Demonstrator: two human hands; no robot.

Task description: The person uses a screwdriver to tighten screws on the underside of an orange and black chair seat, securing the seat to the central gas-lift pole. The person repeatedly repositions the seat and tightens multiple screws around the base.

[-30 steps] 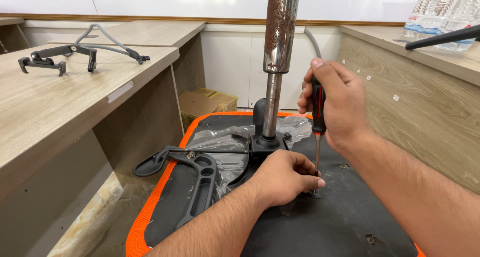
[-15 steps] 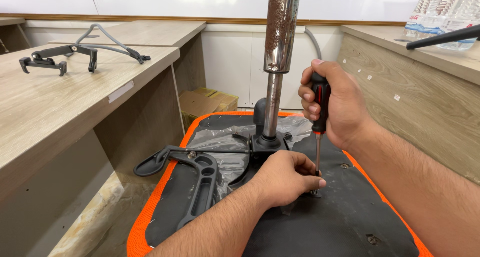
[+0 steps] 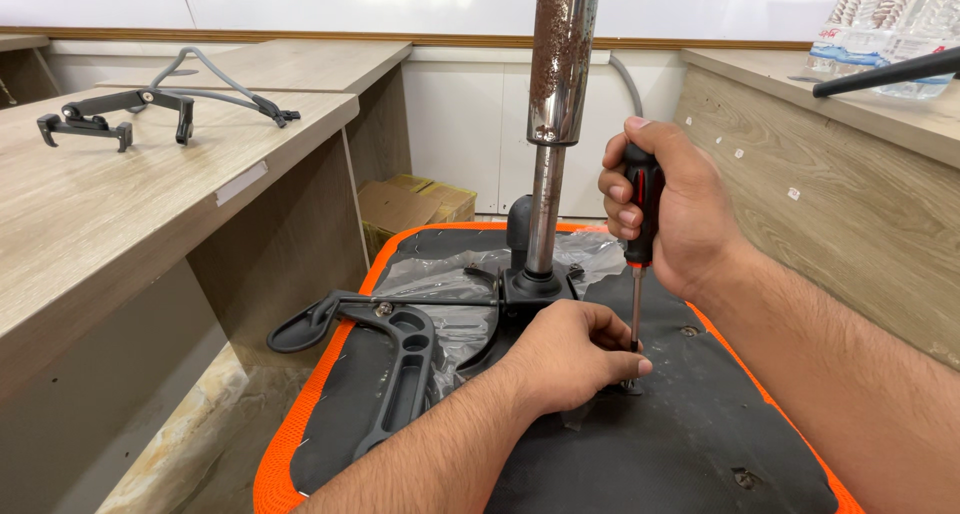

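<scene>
An upturned office chair seat, black underneath with an orange edge, lies below me. A rusty gas-lift column rises from its black mechanism plate. My right hand grips a black and red screwdriver held upright, its shaft pointing down to the seat underside. My left hand pinches around the tip of the shaft, where a screw seems to sit, mostly hidden by my fingers. A black armrest bracket lies on the seat to the left, over clear plastic wrap.
A wooden desk at left carries a black metal chair part and a grey curved frame. Another wooden desk stands at right with shrink-wrapped water bottles and a black rod. Cardboard boxes sit on the floor behind.
My right hand has shifted slightly around the screwdriver handle, which stays upright over the same spot. My left hand stays at the tip.
</scene>
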